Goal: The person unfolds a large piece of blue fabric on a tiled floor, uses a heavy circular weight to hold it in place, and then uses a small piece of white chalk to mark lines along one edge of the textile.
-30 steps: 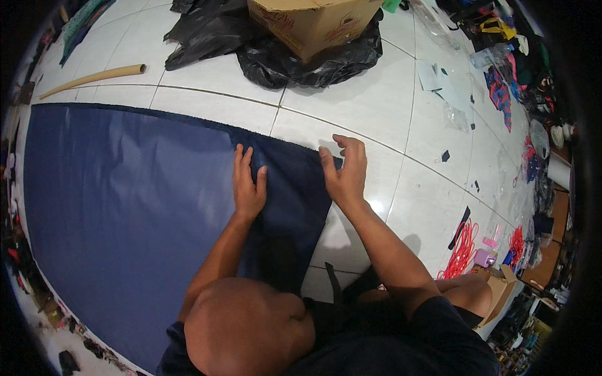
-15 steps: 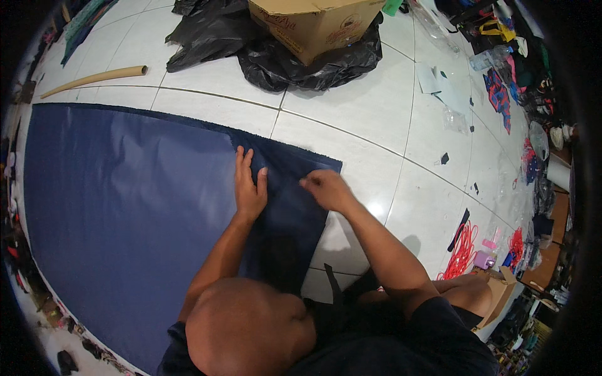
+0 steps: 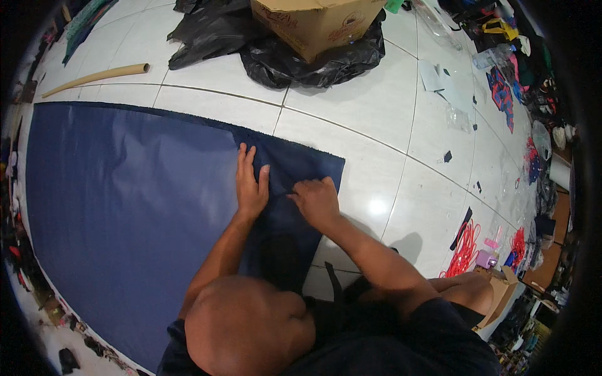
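Note:
A large dark blue fabric sheet [image 3: 132, 207] lies on the floor, shiny over its left part and darker, matt and wrinkled toward its right end. Its far edge shows more than one layer. My left hand [image 3: 252, 188] presses on it with straight fingers, along the line where the shiny part meets the matt part. To the right, my right hand [image 3: 315, 202] is closed near the sheet's right edge, fingers curled down and pinching the matt fabric. The fingertips are partly hidden under the hand.
A cardboard box [image 3: 313, 31] stands on black plastic bags [image 3: 276, 66] beyond the sheet. A cardboard tube [image 3: 100, 77] lies at the far left. Red cord [image 3: 463, 250], scraps and a small open carton [image 3: 501, 291] lie to the right on the white tiles [image 3: 376, 182].
My right hand has come nearer and slightly left over the fabric, its fingers curled. The wrinkled right part of the sheet has shifted a little. My left hand stays nearly in place.

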### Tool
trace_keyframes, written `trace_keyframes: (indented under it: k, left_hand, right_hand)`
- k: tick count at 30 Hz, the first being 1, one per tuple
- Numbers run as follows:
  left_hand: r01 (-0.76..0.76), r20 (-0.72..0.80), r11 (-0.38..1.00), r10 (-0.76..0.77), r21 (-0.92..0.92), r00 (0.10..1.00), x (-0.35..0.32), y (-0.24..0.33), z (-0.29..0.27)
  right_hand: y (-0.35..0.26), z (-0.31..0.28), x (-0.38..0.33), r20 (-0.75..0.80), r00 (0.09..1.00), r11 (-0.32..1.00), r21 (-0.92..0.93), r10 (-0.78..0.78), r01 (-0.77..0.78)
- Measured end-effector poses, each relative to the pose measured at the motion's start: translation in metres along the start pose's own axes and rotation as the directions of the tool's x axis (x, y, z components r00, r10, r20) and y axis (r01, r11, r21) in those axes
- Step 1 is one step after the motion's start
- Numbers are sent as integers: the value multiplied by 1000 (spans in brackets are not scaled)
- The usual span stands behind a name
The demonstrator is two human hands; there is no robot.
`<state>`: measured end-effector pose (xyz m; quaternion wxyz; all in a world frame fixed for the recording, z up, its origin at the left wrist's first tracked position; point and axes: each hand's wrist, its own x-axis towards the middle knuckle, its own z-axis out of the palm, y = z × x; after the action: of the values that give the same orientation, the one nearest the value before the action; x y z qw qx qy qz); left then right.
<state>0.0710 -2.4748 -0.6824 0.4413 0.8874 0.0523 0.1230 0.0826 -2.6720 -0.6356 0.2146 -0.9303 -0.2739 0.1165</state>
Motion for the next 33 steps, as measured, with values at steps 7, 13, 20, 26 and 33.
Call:
trace_keyframes:
  k: [7, 13, 20, 26, 33]
  left_hand:
    - [3, -19, 1000, -2, 16, 1000, -2, -1, 2]
    - [19, -26, 999, -18, 33, 999, -2, -2, 1]
    - [0, -21, 1000, 1, 15, 1000, -4, -6, -1]
    - [-15, -37, 999, 14, -34, 999, 1, -1, 5]
    - [34, -59, 999, -35, -16, 998, -3, -6, 3]
  right_hand:
    - [29, -44, 29, -149, 797, 690, 608, 585, -393]
    - [-26, -61, 19, -111, 981, 987, -13, -161, 160]
    - [-2, -3, 9, 16, 998, 995, 83, 60, -61]
    - [45, -34, 25, -107, 908, 790, 540, 406, -290]
    - [-25, -43, 15, -161, 984, 996, 14, -79, 82]
